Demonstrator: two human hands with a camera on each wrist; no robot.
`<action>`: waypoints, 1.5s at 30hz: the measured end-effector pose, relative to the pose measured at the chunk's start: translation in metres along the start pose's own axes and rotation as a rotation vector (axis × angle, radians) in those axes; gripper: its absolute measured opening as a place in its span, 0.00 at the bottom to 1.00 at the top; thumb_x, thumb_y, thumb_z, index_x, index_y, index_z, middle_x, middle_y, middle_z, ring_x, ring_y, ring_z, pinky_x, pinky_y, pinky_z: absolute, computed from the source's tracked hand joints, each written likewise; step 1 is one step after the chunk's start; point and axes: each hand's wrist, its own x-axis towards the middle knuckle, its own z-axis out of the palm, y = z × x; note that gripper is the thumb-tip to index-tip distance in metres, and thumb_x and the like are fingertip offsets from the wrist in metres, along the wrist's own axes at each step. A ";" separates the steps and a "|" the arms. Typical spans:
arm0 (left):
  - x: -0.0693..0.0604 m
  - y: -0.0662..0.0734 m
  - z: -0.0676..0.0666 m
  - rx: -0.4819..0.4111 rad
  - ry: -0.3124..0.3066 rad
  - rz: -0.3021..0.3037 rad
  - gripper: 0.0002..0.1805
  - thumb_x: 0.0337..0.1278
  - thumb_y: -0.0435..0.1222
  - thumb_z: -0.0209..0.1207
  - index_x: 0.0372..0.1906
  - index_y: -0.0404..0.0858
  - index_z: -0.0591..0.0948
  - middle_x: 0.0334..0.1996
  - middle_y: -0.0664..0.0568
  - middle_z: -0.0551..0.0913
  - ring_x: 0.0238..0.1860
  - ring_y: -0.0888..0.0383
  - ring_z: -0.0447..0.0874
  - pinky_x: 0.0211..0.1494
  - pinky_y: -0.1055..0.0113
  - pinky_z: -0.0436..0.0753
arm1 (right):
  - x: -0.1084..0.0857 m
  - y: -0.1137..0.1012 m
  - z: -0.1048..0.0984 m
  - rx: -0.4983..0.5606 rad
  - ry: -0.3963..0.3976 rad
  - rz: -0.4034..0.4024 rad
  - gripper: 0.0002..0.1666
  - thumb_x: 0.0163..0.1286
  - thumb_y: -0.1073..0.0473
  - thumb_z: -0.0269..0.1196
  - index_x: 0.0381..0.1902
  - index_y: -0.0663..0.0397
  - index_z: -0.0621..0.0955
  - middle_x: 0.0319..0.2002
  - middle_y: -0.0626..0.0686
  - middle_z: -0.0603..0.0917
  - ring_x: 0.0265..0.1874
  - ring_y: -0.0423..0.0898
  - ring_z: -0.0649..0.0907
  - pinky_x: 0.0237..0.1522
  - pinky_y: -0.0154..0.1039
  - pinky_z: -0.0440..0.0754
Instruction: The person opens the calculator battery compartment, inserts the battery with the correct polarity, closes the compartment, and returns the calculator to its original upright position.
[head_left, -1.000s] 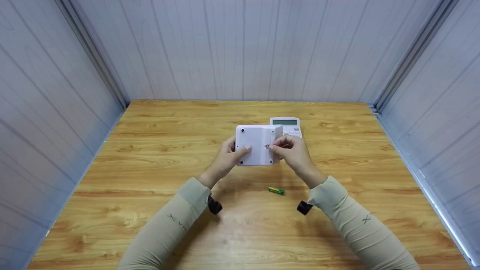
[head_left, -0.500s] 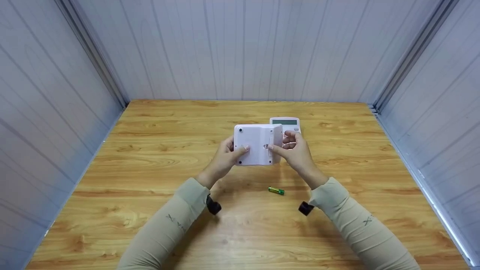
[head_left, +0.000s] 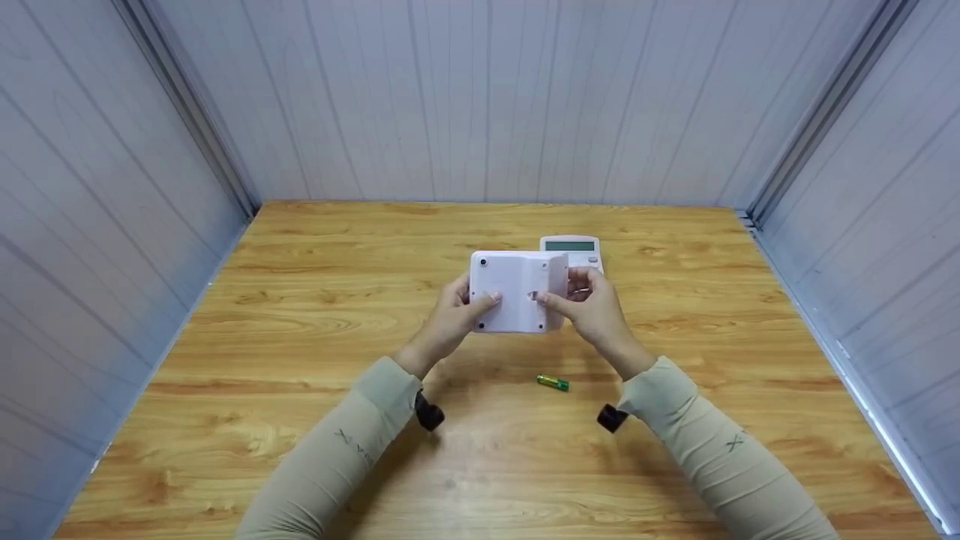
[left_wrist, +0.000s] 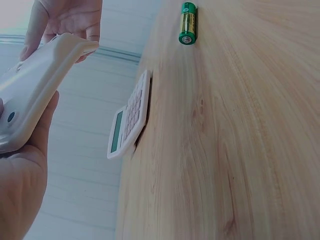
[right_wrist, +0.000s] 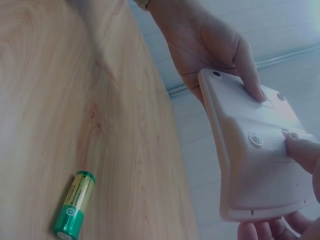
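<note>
Above the table, my left hand [head_left: 448,311] grips a white calculator [head_left: 507,281] by its left side, thumb pressed on the back and fingers behind. The calculator's back, with dark round feet and a small battery-cover notch, faces me. From the other side my right hand [head_left: 601,311] holds it, its thumb on the cover by the notch and its fingers round the far edge, as the right wrist view also shows. The cover appears in place in that view. A green and yellow AA battery [head_left: 553,382] lies on the table below the hands.
A second calculator [head_left: 571,246], screen up, lies behind the held one, partly hidden by it and my right hand. The wooden table [head_left: 337,262] meets panelled walls [head_left: 450,105] at the back and sides. Black wrist cameras [head_left: 429,412] hang under both cuffs.
My right hand's fingers have moved from the back near the notch to round the calculator's right edge, while its thumb stays near the notch. Left hand and battery have hardly moved.
</note>
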 end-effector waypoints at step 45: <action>-0.002 0.001 0.010 1.058 0.070 0.653 0.14 0.81 0.28 0.57 0.64 0.31 0.81 0.55 0.38 0.90 0.57 0.44 0.92 0.60 0.52 0.92 | 0.002 0.005 -0.009 0.313 -0.105 0.149 0.35 0.80 0.64 0.65 0.79 0.69 0.66 0.63 0.64 0.79 0.54 0.51 0.89 0.57 0.41 0.92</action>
